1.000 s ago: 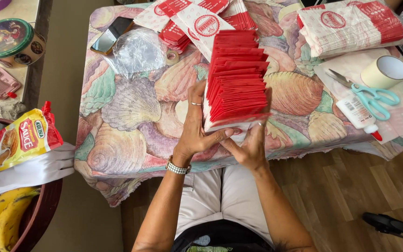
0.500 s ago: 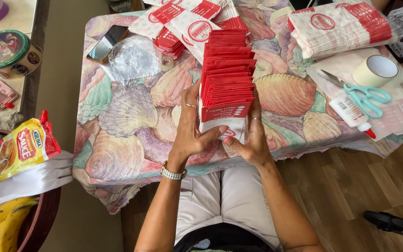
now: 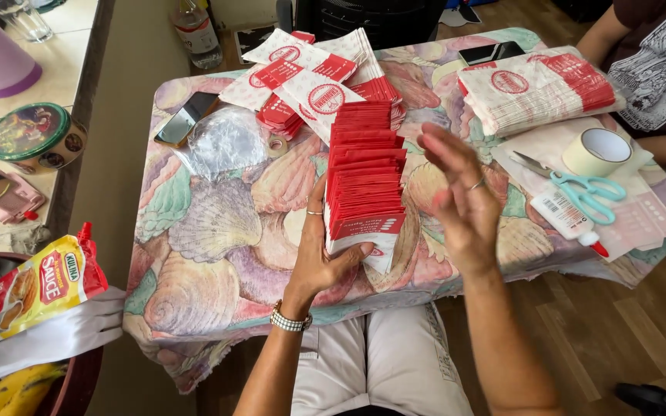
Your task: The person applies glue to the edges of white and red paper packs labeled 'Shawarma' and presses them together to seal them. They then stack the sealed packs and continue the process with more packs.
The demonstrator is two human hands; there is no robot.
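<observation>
I'm squaring the red packet stack (image 3: 365,181) on the tabletop (image 3: 217,223): left hand (image 3: 324,254) grips its near end, right hand (image 3: 460,200) lifted, fingers spread, holding nothing; next it should press the stack's right side.

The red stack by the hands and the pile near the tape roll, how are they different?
The red stack shows mostly red edges; the pile shows white faces with red ends. The stack is gripped by the left hand; the pile lies untouched. The right hand hovers open. Both rest on the shell-patterned tablecloth.
</observation>
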